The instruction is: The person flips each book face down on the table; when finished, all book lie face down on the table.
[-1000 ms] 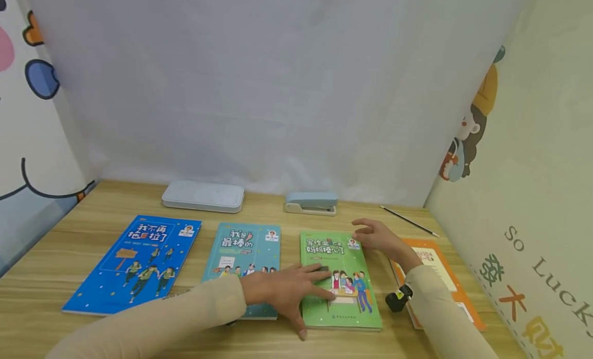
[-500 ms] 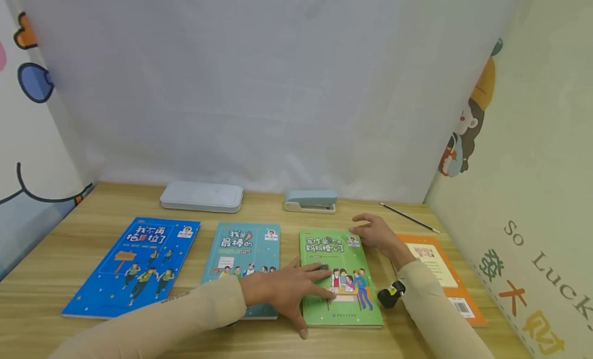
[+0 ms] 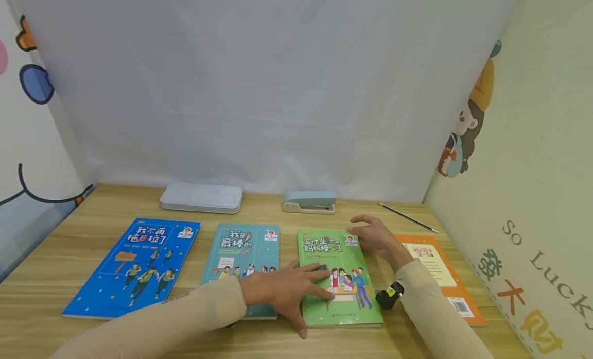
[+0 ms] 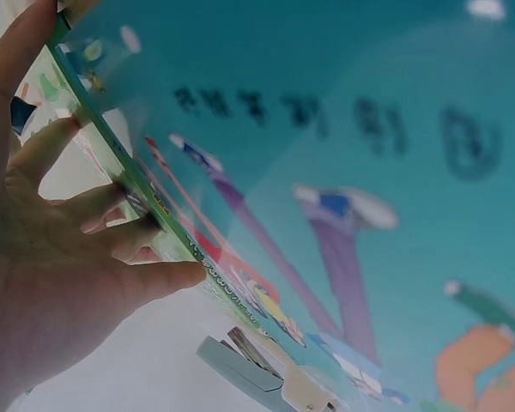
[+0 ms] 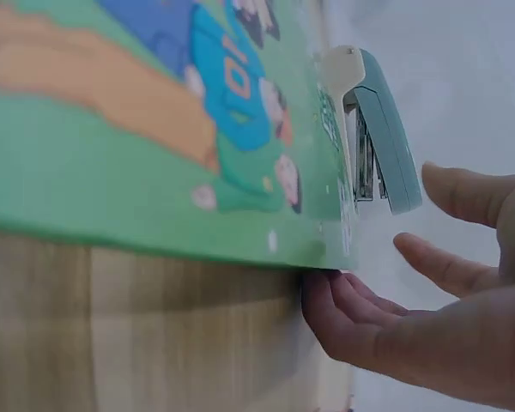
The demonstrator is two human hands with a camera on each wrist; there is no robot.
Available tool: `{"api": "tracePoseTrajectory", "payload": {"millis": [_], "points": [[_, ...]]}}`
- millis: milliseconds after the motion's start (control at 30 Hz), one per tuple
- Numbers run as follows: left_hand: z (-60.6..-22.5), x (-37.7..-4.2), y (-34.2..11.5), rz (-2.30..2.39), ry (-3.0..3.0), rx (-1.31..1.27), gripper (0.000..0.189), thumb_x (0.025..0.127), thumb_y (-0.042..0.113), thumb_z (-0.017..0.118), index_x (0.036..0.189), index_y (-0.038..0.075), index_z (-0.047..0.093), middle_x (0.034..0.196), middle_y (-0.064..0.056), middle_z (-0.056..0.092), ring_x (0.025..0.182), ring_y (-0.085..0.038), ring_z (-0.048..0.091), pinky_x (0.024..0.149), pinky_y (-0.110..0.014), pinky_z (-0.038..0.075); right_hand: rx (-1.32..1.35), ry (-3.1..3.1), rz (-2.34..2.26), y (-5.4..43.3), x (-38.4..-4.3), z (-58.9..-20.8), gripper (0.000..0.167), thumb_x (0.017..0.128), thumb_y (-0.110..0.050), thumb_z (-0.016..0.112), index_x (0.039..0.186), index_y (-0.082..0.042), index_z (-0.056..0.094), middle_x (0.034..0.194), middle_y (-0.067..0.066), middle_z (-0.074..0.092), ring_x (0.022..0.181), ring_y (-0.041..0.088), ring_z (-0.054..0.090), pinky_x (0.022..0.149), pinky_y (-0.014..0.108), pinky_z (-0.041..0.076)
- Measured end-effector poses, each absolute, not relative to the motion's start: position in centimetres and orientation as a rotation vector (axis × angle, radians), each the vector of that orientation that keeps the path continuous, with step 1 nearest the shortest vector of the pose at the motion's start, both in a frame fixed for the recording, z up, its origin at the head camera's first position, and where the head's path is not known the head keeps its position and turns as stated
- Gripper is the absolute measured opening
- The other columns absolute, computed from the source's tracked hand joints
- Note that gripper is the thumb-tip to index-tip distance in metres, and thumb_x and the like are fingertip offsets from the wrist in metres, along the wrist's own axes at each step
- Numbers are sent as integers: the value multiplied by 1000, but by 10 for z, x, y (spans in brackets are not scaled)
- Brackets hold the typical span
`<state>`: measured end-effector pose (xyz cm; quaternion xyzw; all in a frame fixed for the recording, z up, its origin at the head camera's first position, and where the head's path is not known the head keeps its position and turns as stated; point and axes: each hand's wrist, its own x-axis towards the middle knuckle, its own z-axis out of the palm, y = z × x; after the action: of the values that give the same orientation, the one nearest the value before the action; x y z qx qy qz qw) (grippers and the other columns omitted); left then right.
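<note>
A green book (image 3: pixel 343 315) lies face up on the table, right of centre. My left hand (image 3: pixel 289 292), fingers spread, reaches over its left edge, with fingertips on the cover. In the left wrist view, the left fingers (image 4: pixel 167 279) lie along the spine side. At the upper right edge of the green book is my right hand (image 3: pixel 376 238); its lower fingers (image 5: pixel 352 322) touch that edge while thumb and index stay apart from it. A teal book (image 3: pixel 250 245) lies to the left, partly under my left wrist and sleeve.
A blue book (image 3: pixel 143 266) lies farthest left. An orange book (image 3: pixel 451 276) is partly behind my right forearm. Along the back stand a pale pencil case (image 3: pixel 201 197) and a light blue stapler (image 3: pixel 309 201). A pencil (image 3: pixel 407 217) lies back right, near the side wall.
The top of the green book has shifted slightly left, and my right hand has moved a little left with it. My left hand has stayed in place.
</note>
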<state>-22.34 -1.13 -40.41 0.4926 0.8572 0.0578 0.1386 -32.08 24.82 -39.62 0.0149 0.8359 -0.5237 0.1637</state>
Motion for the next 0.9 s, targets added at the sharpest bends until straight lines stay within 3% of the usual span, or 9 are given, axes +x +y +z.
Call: {"api": "tracePoseTrajectory", "payload": {"millis": [133, 400, 667, 900], "points": [[-405, -225, -12, 180, 2470, 1433, 87, 74, 58, 82, 150, 38, 44, 167, -3, 23, 154, -34, 19, 115, -65, 30, -54, 2521, -1238, 244, -323, -393, 52, 101, -21, 59, 145, 3, 43, 142, 31, 49, 130, 44, 52, 101, 51, 51], [-407, -227, -13, 241, 2422, 1416, 85, 76, 53, 82, 150, 36, 45, 168, -3, 20, 155, -34, 16, 116, -64, 31, -82, 2534, -1121, 241, -327, -387, 49, 101, -23, 58, 143, 2, 47, 140, 29, 50, 119, 36, 59, 85, 39, 56], [-406, -226, -11, 232, 2434, 1418, 86, 75, 54, 83, 150, 36, 45, 167, -3, 22, 155, -35, 18, 115, -63, 32, 27, 2572, -1220, 238, -335, -396, 42, 100, -24, 61, 133, 2, 56, 139, 26, 50, 106, 26, 57, 84, 34, 52], [-405, -225, -11, 225, 2450, 1417, 87, 73, 54, 84, 149, 37, 46, 167, -3, 23, 154, -35, 19, 116, -62, 32, 71, 2427, -1436, 244, -336, -395, 46, 101, -17, 60, 138, 5, 47, 143, 28, 44, 113, 29, 59, 98, 45, 53]]}}
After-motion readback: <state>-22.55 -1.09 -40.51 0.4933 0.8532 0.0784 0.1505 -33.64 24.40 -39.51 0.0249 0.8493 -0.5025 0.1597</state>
